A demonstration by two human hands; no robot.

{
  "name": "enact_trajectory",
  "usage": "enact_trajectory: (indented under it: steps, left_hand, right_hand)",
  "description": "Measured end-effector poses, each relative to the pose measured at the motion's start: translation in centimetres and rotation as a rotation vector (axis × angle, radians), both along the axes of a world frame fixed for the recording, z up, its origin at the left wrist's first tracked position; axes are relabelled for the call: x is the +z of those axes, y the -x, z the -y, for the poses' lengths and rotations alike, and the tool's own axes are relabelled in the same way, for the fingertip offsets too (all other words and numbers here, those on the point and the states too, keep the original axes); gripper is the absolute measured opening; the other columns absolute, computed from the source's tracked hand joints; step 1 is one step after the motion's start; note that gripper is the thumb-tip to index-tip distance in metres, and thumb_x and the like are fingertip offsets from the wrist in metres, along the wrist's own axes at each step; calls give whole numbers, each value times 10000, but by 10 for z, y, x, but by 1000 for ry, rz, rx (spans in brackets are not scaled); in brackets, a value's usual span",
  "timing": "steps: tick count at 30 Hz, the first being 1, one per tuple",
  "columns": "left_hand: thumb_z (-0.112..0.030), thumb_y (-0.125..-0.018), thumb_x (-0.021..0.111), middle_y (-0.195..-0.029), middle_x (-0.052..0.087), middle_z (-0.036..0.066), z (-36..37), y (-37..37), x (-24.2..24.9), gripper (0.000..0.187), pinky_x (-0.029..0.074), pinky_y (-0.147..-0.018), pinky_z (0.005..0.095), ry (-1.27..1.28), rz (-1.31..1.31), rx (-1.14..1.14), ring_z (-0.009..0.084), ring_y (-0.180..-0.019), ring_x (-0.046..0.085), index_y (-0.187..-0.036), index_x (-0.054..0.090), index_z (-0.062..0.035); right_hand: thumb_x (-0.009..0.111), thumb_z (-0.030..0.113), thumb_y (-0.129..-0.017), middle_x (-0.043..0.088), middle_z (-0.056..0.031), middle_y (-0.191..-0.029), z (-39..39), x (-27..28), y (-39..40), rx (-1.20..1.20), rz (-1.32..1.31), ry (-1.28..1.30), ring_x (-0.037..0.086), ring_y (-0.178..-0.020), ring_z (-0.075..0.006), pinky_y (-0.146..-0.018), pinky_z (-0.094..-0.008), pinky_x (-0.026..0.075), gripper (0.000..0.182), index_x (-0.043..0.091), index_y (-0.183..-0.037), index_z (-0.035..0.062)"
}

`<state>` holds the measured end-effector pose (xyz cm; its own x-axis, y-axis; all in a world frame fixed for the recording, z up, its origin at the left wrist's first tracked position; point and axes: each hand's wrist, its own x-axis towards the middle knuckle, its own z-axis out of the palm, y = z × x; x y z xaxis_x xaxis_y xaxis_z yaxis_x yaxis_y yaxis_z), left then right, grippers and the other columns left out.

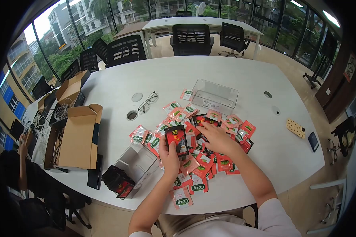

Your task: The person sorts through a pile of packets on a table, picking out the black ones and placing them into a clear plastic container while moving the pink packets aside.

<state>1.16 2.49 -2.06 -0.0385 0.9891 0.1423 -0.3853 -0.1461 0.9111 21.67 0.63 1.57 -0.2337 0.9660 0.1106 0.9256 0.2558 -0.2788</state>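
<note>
My left hand grips a black-and-red instant coffee sachet, held upright above the pile with the thumb across its front. Over the middle of the pile, my right hand reaches down with its fingers apart, the fingertips at another dark coffee sachet. Red and pink Cozy tea sachets lie loosely heaped around both hands, with some dark sachets among them. To the left, a clear plastic bin holds a stack of dark coffee sachets at its near end.
Beyond the pile stands a second clear plastic bin. Eyeglasses lie near a round table hole. Cardboard boxes with cables occupy the left side, near another person's hand. A patterned case and phone lie right.
</note>
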Motion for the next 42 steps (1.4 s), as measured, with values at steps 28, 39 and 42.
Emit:
enact_trajectory:
  steps: [28,39,42]
  left_hand:
    - [-81,-867,551,-1560,231,278,-3,6,-10,666,237,-1172,497,-272,-673,54,437,-1456,234,-1504,359,-57]
    - [-49,-862,541,-1547,262,260,-3,6,-8,652,273,-1164,463,-258,-593,4,410,-1446,272,-1493,377,-66]
    - [-46,-860,540,-1546,269,253,-3,5,-9,645,280,-1163,457,-263,-557,12,401,-1443,282,-1486,384,-63]
  right_hand:
    - [737,99,-822,594,-155,-1333,-10,-8,-15,-72,0,60,561,-1242,-306,-971,-429,490,549,547,-1336,66]
    - [719,44,-800,636,-144,-1245,-5,-3,-27,52,-49,-34,609,-1143,-312,-962,-429,498,517,565,-1293,43]
    - [705,57,-798,638,-154,-1235,-4,6,-24,30,-65,54,623,-1113,-309,-924,-430,513,500,574,-1280,43]
